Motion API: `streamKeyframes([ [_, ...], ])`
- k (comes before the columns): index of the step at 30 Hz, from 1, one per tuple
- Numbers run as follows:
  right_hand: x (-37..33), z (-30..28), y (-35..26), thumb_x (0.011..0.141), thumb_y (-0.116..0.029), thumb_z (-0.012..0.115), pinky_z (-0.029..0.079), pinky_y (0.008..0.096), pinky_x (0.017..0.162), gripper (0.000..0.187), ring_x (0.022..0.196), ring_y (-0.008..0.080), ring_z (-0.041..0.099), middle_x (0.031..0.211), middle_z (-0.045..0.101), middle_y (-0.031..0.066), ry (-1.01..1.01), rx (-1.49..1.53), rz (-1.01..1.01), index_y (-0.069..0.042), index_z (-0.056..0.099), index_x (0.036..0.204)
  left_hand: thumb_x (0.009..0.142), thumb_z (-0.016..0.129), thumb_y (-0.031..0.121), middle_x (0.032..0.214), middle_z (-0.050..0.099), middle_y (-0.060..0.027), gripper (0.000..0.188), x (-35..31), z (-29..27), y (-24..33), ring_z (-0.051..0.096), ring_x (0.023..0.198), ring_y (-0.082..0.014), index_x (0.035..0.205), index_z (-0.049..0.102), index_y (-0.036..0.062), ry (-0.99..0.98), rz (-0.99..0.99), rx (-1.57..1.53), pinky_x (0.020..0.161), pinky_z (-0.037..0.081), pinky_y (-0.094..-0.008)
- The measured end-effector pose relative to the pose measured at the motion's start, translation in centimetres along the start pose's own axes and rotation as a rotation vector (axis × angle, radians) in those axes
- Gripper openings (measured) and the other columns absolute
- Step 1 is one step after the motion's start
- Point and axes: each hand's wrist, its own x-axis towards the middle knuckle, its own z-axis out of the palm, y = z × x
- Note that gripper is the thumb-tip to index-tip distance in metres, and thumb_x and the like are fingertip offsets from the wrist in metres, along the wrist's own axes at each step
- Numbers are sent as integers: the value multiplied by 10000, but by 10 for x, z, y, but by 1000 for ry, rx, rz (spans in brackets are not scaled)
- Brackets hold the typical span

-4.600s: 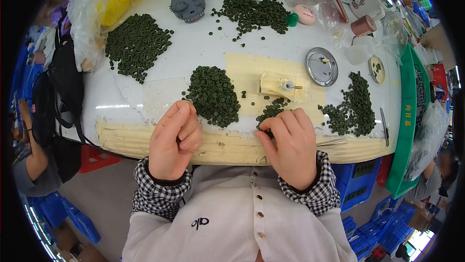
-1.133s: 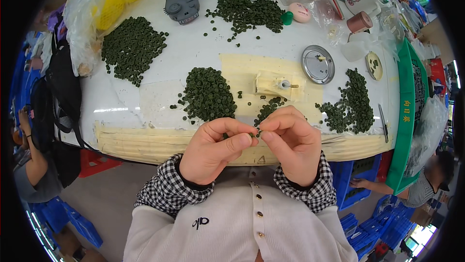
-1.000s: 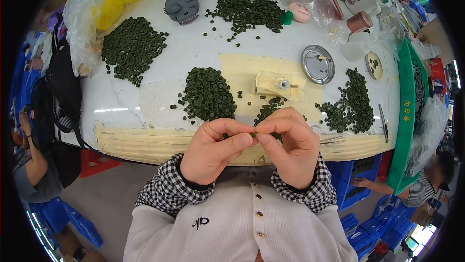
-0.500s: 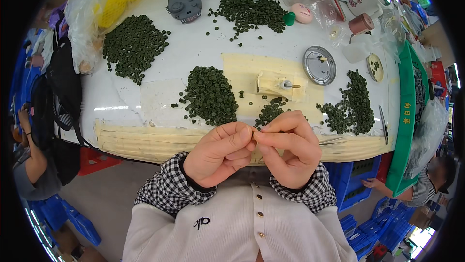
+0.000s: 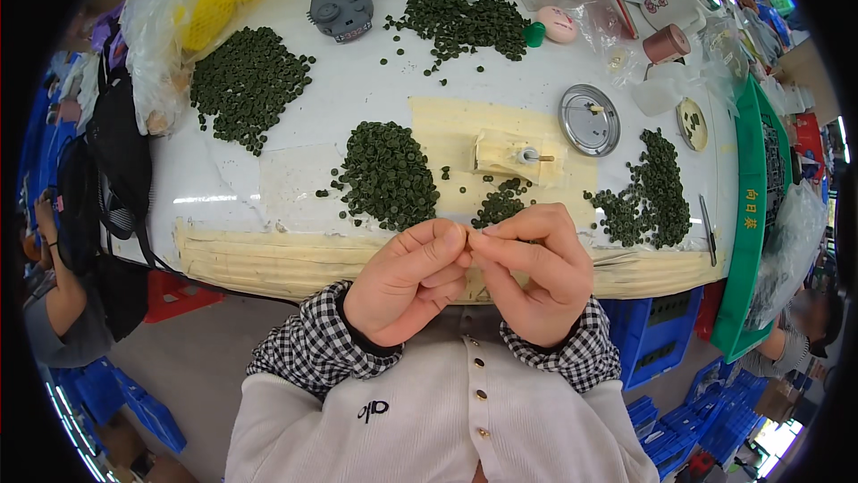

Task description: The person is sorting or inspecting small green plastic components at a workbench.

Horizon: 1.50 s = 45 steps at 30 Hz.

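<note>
My left hand [image 5: 407, 282] and my right hand [image 5: 534, 273] meet fingertip to fingertip above the table's near edge. Both are closed in a pinch; whatever sits between the fingertips is too small and covered to make out. Just beyond them lies a small pile of dark green round parts [image 5: 498, 206], partly behind my right hand. A larger pile of the same green parts [image 5: 386, 177] is beyond my left hand. Past the small pile, a taped block [image 5: 505, 154] with a metal pin stands on yellow tape.
More green parts lie in heaps at far left [image 5: 250, 88], far centre [image 5: 465, 23] and right [image 5: 657, 193]. A grey model turret [image 5: 341, 9], a round metal lid [image 5: 590, 121], tweezers [image 5: 708, 231] and a green crate [image 5: 749, 224] surround the work area. Another person's arm [image 5: 64, 291] shows at left.
My fingertips have shifted slightly against each other, still pinched together. At the right edge, another person's hand has drawn back from the blue crate.
</note>
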Motion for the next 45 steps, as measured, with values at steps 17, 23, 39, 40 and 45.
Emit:
streamKeyframes([
  [17,0,-5,7,743,87,707,513,270,679,213,781,194,641,885,658,117,55,91,193,6,686,939,984,530,184,804,557,40,162,4,4,11,322,551,-20,955,611,46,105,131,79,502,280,-180],
  [23,2,-20,3,675,39,755,461,313,598,200,694,235,581,773,626,83,-44,-267,123,-17,686,853,1009,473,227,838,474,24,206,-4,2,25,309,582,-18,987,534,32,58,244,98,495,269,-163],
  [39,-2,4,12,697,-32,742,461,341,589,176,695,241,552,788,574,66,-171,-566,48,-35,658,852,1009,475,226,835,445,13,202,-10,-1,24,311,584,-20,977,535,36,38,274,117,498,272,-168],
  [40,-3,4,12,701,-25,736,460,344,590,172,697,245,551,790,574,68,-178,-557,41,-32,649,849,1009,474,228,835,445,13,203,-11,-1,23,310,584,-20,966,530,38,49,272,121,498,271,-169],
  [45,-6,-3,7,727,15,701,456,356,593,153,693,271,550,792,587,91,-120,-494,54,-11,611,847,1011,470,235,832,447,13,210,-10,1,23,310,583,-22,937,519,45,74,256,120,498,268,-173],
])
